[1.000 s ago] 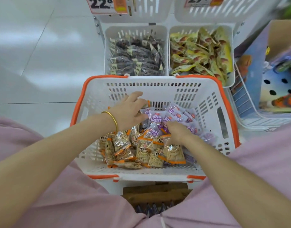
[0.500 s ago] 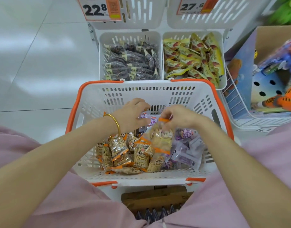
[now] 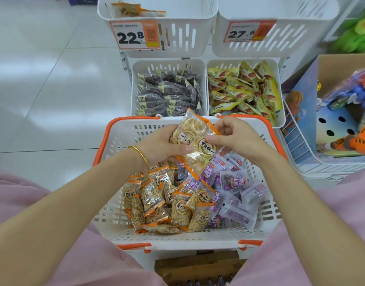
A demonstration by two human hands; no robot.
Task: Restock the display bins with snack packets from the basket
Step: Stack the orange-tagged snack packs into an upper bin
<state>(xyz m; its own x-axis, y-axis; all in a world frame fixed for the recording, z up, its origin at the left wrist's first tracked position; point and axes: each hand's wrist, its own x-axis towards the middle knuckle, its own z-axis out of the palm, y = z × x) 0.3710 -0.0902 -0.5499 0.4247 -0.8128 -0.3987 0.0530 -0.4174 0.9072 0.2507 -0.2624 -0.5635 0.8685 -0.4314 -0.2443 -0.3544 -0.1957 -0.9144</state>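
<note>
Spanning both hands [image 3: 160,145] [image 3: 238,139] (above basket [image 3: 198,237]): packets [image 3: 196,131].

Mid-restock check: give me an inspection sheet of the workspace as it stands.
Surface: white tiled floor.
Job's things: basket holds orange-trimmed packets and purple packets; held packet above it; lower bins hold dark packets and yellow packets.
Clutter: nothing seen.
Hands: left hand and right hand both hold the held packet.
Cables: nothing seen.
Surroundings: 22.8 price tag and 27.6 price tag on upper bins; cardboard box of toys at right.
</note>
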